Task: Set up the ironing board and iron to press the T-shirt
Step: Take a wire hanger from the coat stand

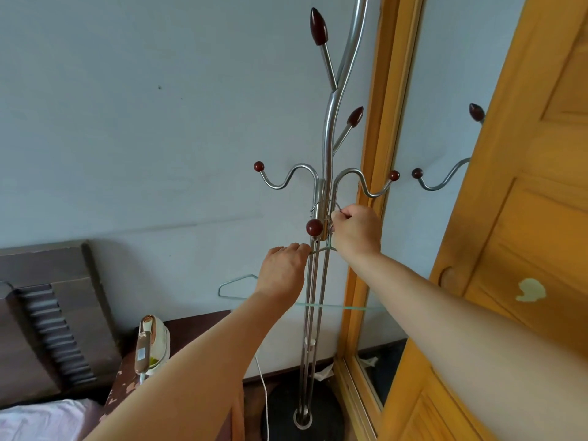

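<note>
A thin pale-green wire hanger (237, 279) hangs against a chrome coat stand (329, 128) with dark red knobs. My right hand (356, 230) is closed on the hanger's hook at the stand's pole, just right of a round red knob (314, 227). My left hand (284, 268) grips the hanger's shoulder wire just below the neck. The hanger carries no garment. A cream and brown iron (151, 343) stands upright on a worn bedside table (122, 380) at lower left. No ironing board or T-shirt is in view.
A dark wooden headboard (47, 307) and pink bedding (41, 420) fill the lower left. A mirror in an orange wooden frame (378, 154) stands right of the stand, beside an orange wooden door (525, 249). A white cord (263, 389) trails down near the stand's dark base.
</note>
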A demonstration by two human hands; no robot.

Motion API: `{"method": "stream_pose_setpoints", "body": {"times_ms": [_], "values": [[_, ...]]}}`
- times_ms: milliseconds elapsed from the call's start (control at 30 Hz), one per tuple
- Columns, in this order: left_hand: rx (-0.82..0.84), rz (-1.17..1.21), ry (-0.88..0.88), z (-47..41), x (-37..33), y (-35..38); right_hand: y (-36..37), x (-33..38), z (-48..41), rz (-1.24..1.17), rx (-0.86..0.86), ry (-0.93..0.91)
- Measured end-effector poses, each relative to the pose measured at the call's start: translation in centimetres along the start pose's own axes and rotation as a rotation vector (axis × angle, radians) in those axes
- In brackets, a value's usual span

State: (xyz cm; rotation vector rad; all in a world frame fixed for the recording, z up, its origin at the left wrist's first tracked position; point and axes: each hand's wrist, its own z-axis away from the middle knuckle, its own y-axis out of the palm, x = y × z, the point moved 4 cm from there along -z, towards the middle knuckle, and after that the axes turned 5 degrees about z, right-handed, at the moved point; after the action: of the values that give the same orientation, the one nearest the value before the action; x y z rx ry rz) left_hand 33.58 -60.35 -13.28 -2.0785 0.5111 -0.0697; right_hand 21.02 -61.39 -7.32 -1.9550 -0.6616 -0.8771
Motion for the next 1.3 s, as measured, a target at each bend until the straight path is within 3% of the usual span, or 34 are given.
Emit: {"method": "stream_pose_setpoints", "body": {"times_ms": [267, 567, 1000, 1300], "values": [[-0.035, 0.015, 0.008, 2.7, 0.5, -3.9, -1.5, 3.5, 4.0, -0.022, -0.056, -0.050], [-0.087, -0.041, -0.080, 7.5, 3.9, -9.4, -0.3, 9.0, 9.2, -0.051, 0.007, -0.153], [-0.155, -0.204, -0.441, 21.8, 13.3, -20.4, 8.8, 19.7, 21.2, -0.205, 0.368, -0.309], [-0.219, -0.404, -0.746, 33.1, 15.4, -28.2, 12.2, 27.2, 31.5, -0.375, 0.649, -0.494]]}}
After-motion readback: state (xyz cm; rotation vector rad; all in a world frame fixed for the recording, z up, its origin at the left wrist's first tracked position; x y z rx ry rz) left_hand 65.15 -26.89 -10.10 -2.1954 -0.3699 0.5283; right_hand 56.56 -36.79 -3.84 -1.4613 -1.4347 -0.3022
